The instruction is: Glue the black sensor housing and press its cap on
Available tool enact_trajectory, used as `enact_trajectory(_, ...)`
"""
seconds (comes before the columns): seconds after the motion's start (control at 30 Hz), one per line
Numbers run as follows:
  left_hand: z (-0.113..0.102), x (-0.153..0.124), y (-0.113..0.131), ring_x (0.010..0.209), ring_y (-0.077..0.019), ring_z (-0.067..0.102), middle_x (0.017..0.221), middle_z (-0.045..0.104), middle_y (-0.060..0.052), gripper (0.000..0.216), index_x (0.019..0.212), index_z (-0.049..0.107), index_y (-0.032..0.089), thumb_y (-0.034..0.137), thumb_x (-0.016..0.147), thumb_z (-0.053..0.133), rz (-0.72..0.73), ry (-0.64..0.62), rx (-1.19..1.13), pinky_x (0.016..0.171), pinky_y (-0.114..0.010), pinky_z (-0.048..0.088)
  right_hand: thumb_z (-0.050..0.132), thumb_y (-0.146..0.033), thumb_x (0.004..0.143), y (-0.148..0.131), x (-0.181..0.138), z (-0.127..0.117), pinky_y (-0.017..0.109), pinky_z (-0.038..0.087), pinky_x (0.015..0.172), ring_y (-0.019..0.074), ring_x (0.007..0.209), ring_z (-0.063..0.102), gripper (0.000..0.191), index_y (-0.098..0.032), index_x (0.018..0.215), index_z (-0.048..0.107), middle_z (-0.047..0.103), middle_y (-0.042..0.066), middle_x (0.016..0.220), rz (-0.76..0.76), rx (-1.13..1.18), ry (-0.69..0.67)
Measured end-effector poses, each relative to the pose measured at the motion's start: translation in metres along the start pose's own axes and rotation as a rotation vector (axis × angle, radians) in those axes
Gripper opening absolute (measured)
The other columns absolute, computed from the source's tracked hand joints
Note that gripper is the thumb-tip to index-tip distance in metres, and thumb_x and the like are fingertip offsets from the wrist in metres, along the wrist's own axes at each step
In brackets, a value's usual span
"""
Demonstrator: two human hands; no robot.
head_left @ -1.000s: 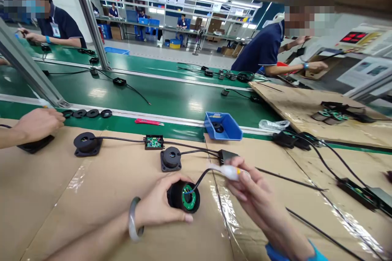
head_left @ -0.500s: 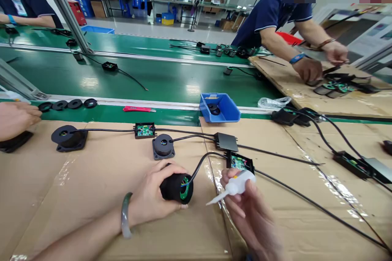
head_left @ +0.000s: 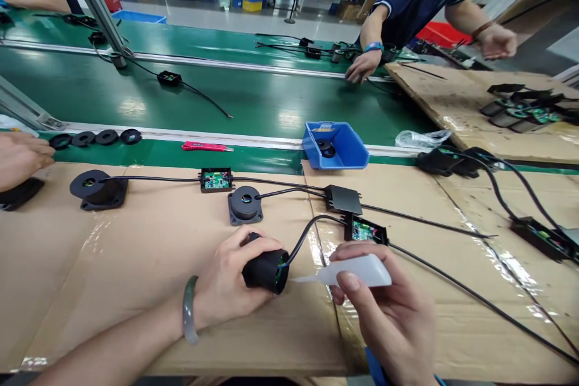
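Observation:
My left hand [head_left: 237, 283] is wrapped round a black cylindrical housing [head_left: 265, 266], tilted so its open end faces right. Coloured wires and a bit of green show inside that end, and a black cable [head_left: 304, 236] runs from it to an open black box with a green circuit board [head_left: 365, 230]. Between the thumb and fingers of my right hand [head_left: 384, 307] lies a white squeeze bottle [head_left: 362, 271]. Its thin nozzle points left, its tip close to the housing's rim; whether they touch I cannot tell.
Behind my hands stand flanged black housings [head_left: 245, 205] and another board box [head_left: 216, 180], joined by cables. A blue bin [head_left: 335, 146] holds black rings; a red cutter [head_left: 207, 146] lies left of it. A co-worker's hand [head_left: 364, 66] reaches over the green belt; another person's hand [head_left: 22, 157] is at left.
My right hand has turned the bottle level and brought its nozzle left to the housing. The housing's open end has turned more to the right. The co-worker's arm has swung to the belt.

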State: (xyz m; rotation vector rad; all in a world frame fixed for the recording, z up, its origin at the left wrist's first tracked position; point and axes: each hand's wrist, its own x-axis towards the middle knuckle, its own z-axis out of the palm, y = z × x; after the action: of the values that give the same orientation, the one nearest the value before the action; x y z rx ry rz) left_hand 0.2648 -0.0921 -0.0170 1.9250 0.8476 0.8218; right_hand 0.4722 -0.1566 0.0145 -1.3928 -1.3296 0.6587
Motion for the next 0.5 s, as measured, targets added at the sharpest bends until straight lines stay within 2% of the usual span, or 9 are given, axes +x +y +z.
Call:
enact_trajectory(0.13, 0.0007, -0.0012, -0.0001, 0.105, -0.0208, 0.064, 0.114, 0.061, -0.007, 0.051, 0.115, 0.065, 0.021, 0.004, 0.067, 0.070, 0.024, 0.008, 0.035, 0.092, -0.033, 0.052, 0.065, -0.030, 0.093, -0.0003, 0.0003, -0.0009, 0.021, 0.049, 0.050, 0.0102, 0.057, 0.060, 0.010, -0.023, 0.100, 0.062, 0.063, 0.001, 0.082, -0.121, -0.166, -0.034)
enact_trajectory(0.3, 0.0019, -0.0017, -0.0006, 0.108, -0.0205, 0.063, 0.114, 0.061, -0.006, 0.050, 0.116, 0.064, 0.021, 0.005, 0.070, 0.069, 0.039, 0.008, 0.042, 0.092, -0.031, 0.052, 0.064, -0.025, 0.093, -0.0022, 0.0014, 0.0009, 0.022, 0.047, 0.052, 0.0092, 0.057, 0.059, 0.009, -0.022, 0.100, 0.060, 0.061, -0.001, 0.079, -0.195, -0.250, -0.089)
enact_trajectory(0.5, 0.0022, -0.0001, -0.0014, 0.106, -0.0194, 0.063, 0.114, 0.060, -0.006, 0.048, 0.116, 0.064, 0.022, 0.006, 0.071, 0.069, 0.041, 0.017, 0.044, 0.092, -0.030, 0.051, 0.062, -0.021, 0.092, -0.0098, 0.0055, 0.0027, 0.021, 0.047, 0.056, 0.0084, 0.060, 0.058, 0.007, -0.020, 0.098, 0.060, 0.061, -0.001, 0.080, -0.277, -0.287, -0.087)
